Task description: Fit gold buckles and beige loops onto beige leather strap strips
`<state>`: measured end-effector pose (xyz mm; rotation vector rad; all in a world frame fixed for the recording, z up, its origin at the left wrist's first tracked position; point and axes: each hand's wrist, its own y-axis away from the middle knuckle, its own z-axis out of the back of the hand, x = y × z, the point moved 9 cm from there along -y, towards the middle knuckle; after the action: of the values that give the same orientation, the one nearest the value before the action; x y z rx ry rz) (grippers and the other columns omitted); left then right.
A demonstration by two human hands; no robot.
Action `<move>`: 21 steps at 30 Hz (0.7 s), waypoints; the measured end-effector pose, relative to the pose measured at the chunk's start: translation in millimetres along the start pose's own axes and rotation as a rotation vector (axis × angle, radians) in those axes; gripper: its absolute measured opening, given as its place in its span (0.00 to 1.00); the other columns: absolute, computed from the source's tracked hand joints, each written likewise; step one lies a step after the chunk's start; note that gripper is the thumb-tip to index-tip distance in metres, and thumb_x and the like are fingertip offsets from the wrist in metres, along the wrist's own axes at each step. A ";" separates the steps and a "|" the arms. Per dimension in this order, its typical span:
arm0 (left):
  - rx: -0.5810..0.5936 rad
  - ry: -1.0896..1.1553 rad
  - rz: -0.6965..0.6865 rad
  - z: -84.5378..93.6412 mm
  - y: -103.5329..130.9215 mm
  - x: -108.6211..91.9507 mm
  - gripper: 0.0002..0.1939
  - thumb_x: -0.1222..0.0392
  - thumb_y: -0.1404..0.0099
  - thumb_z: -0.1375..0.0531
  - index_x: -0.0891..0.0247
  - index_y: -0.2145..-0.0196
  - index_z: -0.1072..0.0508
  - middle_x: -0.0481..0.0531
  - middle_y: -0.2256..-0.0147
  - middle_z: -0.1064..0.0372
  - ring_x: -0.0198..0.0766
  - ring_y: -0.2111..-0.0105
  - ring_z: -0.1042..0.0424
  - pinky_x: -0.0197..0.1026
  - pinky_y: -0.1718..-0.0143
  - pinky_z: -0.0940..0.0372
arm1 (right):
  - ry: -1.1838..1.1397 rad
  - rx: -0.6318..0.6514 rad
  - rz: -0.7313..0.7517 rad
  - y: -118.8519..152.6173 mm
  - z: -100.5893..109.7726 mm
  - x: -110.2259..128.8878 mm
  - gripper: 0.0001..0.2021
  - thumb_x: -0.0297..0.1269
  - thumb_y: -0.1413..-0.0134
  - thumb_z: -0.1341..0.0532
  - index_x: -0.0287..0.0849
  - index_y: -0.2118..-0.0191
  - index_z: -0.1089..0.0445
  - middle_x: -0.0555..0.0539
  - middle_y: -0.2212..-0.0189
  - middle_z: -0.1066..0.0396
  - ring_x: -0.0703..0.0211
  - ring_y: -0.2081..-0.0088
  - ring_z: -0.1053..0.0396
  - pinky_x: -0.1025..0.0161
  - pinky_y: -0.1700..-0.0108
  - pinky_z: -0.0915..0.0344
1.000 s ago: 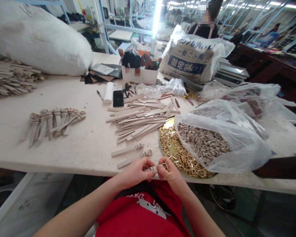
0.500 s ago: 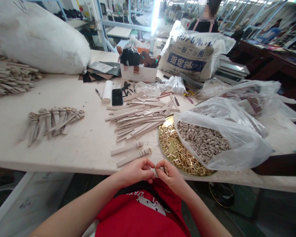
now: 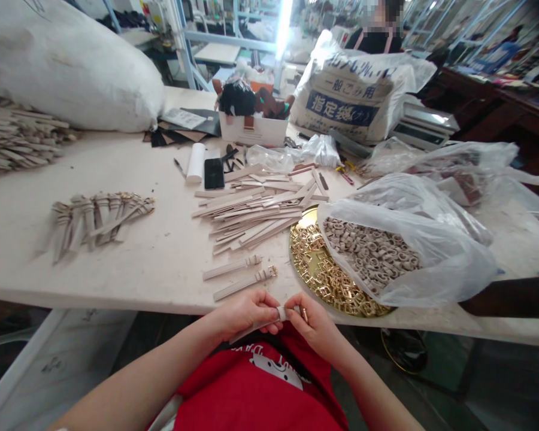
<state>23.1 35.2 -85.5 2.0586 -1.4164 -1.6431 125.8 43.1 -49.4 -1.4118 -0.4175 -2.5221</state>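
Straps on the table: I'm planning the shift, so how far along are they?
The bunched straps at left look done, as does the buckled one in front; its neighbour has loops, its buckle unclear. In hand: one strap, between left hand and right hand. Apparently left: the plain strips, beside loose buckles.

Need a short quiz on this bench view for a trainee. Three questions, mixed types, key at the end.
1. True or false: the black phone lies left of the white roll.
2. The loose gold-coloured buckles lie mostly on: A) the white box; B) the round tray; C) the floor.
3. Fill in: besides the strap held by the left hand and right hand, ___ straps lie between those hands and the heap of flat strips.

Key: 1 false; 2 B; 3 two.
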 end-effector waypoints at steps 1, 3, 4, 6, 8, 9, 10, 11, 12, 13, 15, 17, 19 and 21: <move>0.012 0.010 0.007 -1.9 -0.1 2.0 0.17 0.53 0.54 0.35 0.67 0.71 0.33 0.49 0.75 0.28 0.30 0.77 0.31 0.33 0.73 0.40 | -0.008 0.021 0.006 1.5 -0.9 1.6 0.04 0.34 0.46 0.47 0.42 0.67 0.37 0.51 0.73 0.35 0.62 0.70 0.38 0.65 0.67 0.42; 0.034 0.025 0.015 -5.8 0.0 4.7 0.19 0.52 0.54 0.34 0.68 0.71 0.33 0.48 0.76 0.29 0.30 0.77 0.32 0.33 0.72 0.40 | -0.043 0.054 0.013 3.7 -4.1 3.2 0.04 0.35 0.46 0.47 0.42 0.67 0.37 0.51 0.73 0.35 0.62 0.70 0.38 0.65 0.67 0.41; 0.039 0.026 0.013 -6.9 0.2 4.8 0.19 0.51 0.54 0.34 0.68 0.71 0.33 0.48 0.76 0.30 0.30 0.77 0.32 0.33 0.72 0.39 | -0.070 0.060 0.012 4.4 -5.8 3.1 0.05 0.35 0.45 0.48 0.42 0.68 0.38 0.51 0.73 0.35 0.63 0.70 0.38 0.66 0.67 0.41; 0.040 0.007 -0.003 -7.5 0.9 2.6 0.19 0.51 0.54 0.35 0.68 0.71 0.33 0.48 0.75 0.30 0.30 0.76 0.32 0.34 0.71 0.39 | -0.135 0.042 0.001 4.7 -8.1 0.9 0.07 0.37 0.44 0.49 0.42 0.68 0.38 0.51 0.74 0.35 0.63 0.71 0.38 0.66 0.68 0.41; 0.034 -0.039 -0.019 -7.2 1.9 -1.2 0.19 0.51 0.54 0.35 0.68 0.71 0.33 0.48 0.76 0.30 0.30 0.75 0.31 0.33 0.71 0.40 | -0.180 -0.007 -0.015 4.1 -8.6 -2.7 0.08 0.39 0.42 0.51 0.42 0.66 0.39 0.51 0.75 0.35 0.62 0.71 0.37 0.65 0.68 0.40; 0.026 -0.060 -0.018 -6.8 2.3 -2.7 0.18 0.52 0.54 0.35 0.67 0.71 0.34 0.47 0.76 0.30 0.30 0.75 0.32 0.33 0.72 0.40 | -0.183 -0.031 -0.018 3.7 -8.6 -3.8 0.08 0.39 0.42 0.51 0.42 0.65 0.39 0.51 0.74 0.35 0.62 0.71 0.37 0.65 0.67 0.40; 0.014 -0.076 -0.012 -6.1 2.6 -3.6 0.18 0.52 0.55 0.35 0.67 0.71 0.34 0.47 0.77 0.31 0.30 0.76 0.32 0.33 0.72 0.40 | -0.176 -0.047 -0.014 3.3 -8.8 -3.9 0.08 0.39 0.42 0.51 0.42 0.64 0.39 0.50 0.72 0.34 0.61 0.70 0.36 0.64 0.66 0.40; -0.002 -0.086 -0.006 -5.4 2.7 -4.3 0.18 0.53 0.55 0.34 0.67 0.72 0.35 0.46 0.77 0.31 0.31 0.76 0.32 0.33 0.72 0.40 | -0.166 -0.052 -0.007 2.8 -9.6 -3.1 0.08 0.39 0.42 0.51 0.42 0.63 0.39 0.49 0.71 0.34 0.61 0.69 0.36 0.64 0.65 0.40; -0.017 -0.094 -0.007 -4.8 2.5 -5.3 0.18 0.53 0.55 0.35 0.67 0.72 0.36 0.46 0.78 0.32 0.30 0.77 0.32 0.34 0.72 0.40 | -0.159 -0.051 0.001 2.3 -10.5 -1.8 0.08 0.38 0.42 0.51 0.42 0.62 0.38 0.48 0.70 0.33 0.60 0.68 0.35 0.63 0.64 0.40; -0.027 -0.107 -0.016 -4.7 2.2 -6.8 0.17 0.53 0.55 0.35 0.67 0.73 0.36 0.45 0.79 0.32 0.31 0.77 0.33 0.34 0.72 0.40 | -0.161 -0.047 0.009 1.9 -11.3 -0.4 0.09 0.38 0.42 0.51 0.42 0.62 0.38 0.48 0.69 0.33 0.60 0.67 0.35 0.63 0.64 0.39; -0.031 -0.160 -0.051 -5.4 1.2 -10.6 0.15 0.53 0.52 0.37 0.66 0.73 0.36 0.45 0.80 0.33 0.31 0.78 0.33 0.34 0.73 0.39 | -0.197 -0.032 0.012 1.4 -13.2 1.2 0.09 0.39 0.42 0.52 0.43 0.61 0.38 0.48 0.69 0.33 0.60 0.67 0.35 0.63 0.64 0.39; 0.006 -0.241 -0.088 -7.7 0.6 -14.1 0.13 0.55 0.50 0.39 0.67 0.73 0.35 0.46 0.78 0.32 0.31 0.77 0.33 0.34 0.73 0.39 | -0.259 -0.012 -0.005 1.1 -16.3 -1.0 0.10 0.41 0.41 0.53 0.43 0.59 0.39 0.49 0.72 0.35 0.61 0.70 0.35 0.64 0.67 0.39; 0.060 -0.321 -0.121 -8.9 1.4 -16.6 0.10 0.57 0.49 0.40 0.67 0.73 0.33 0.46 0.77 0.32 0.31 0.77 0.34 0.33 0.73 0.39 | -0.310 0.015 -0.027 0.5 -21.0 -6.1 0.12 0.42 0.41 0.54 0.43 0.57 0.41 0.51 0.75 0.37 0.62 0.73 0.37 0.65 0.70 0.40; 0.072 -0.401 -0.152 -5.2 3.6 -19.4 0.09 0.57 0.48 0.41 0.66 0.73 0.32 0.46 0.77 0.32 0.31 0.77 0.34 0.33 0.73 0.39 | -0.299 0.027 -0.042 -0.9 -24.6 -12.3 0.14 0.43 0.41 0.54 0.42 0.54 0.43 0.53 0.77 0.39 0.63 0.75 0.39 0.66 0.73 0.42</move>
<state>26.2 45.3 -68.0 1.9944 -1.4765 -2.1966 112.3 36.0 -72.3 -1.7930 -0.5353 -2.3303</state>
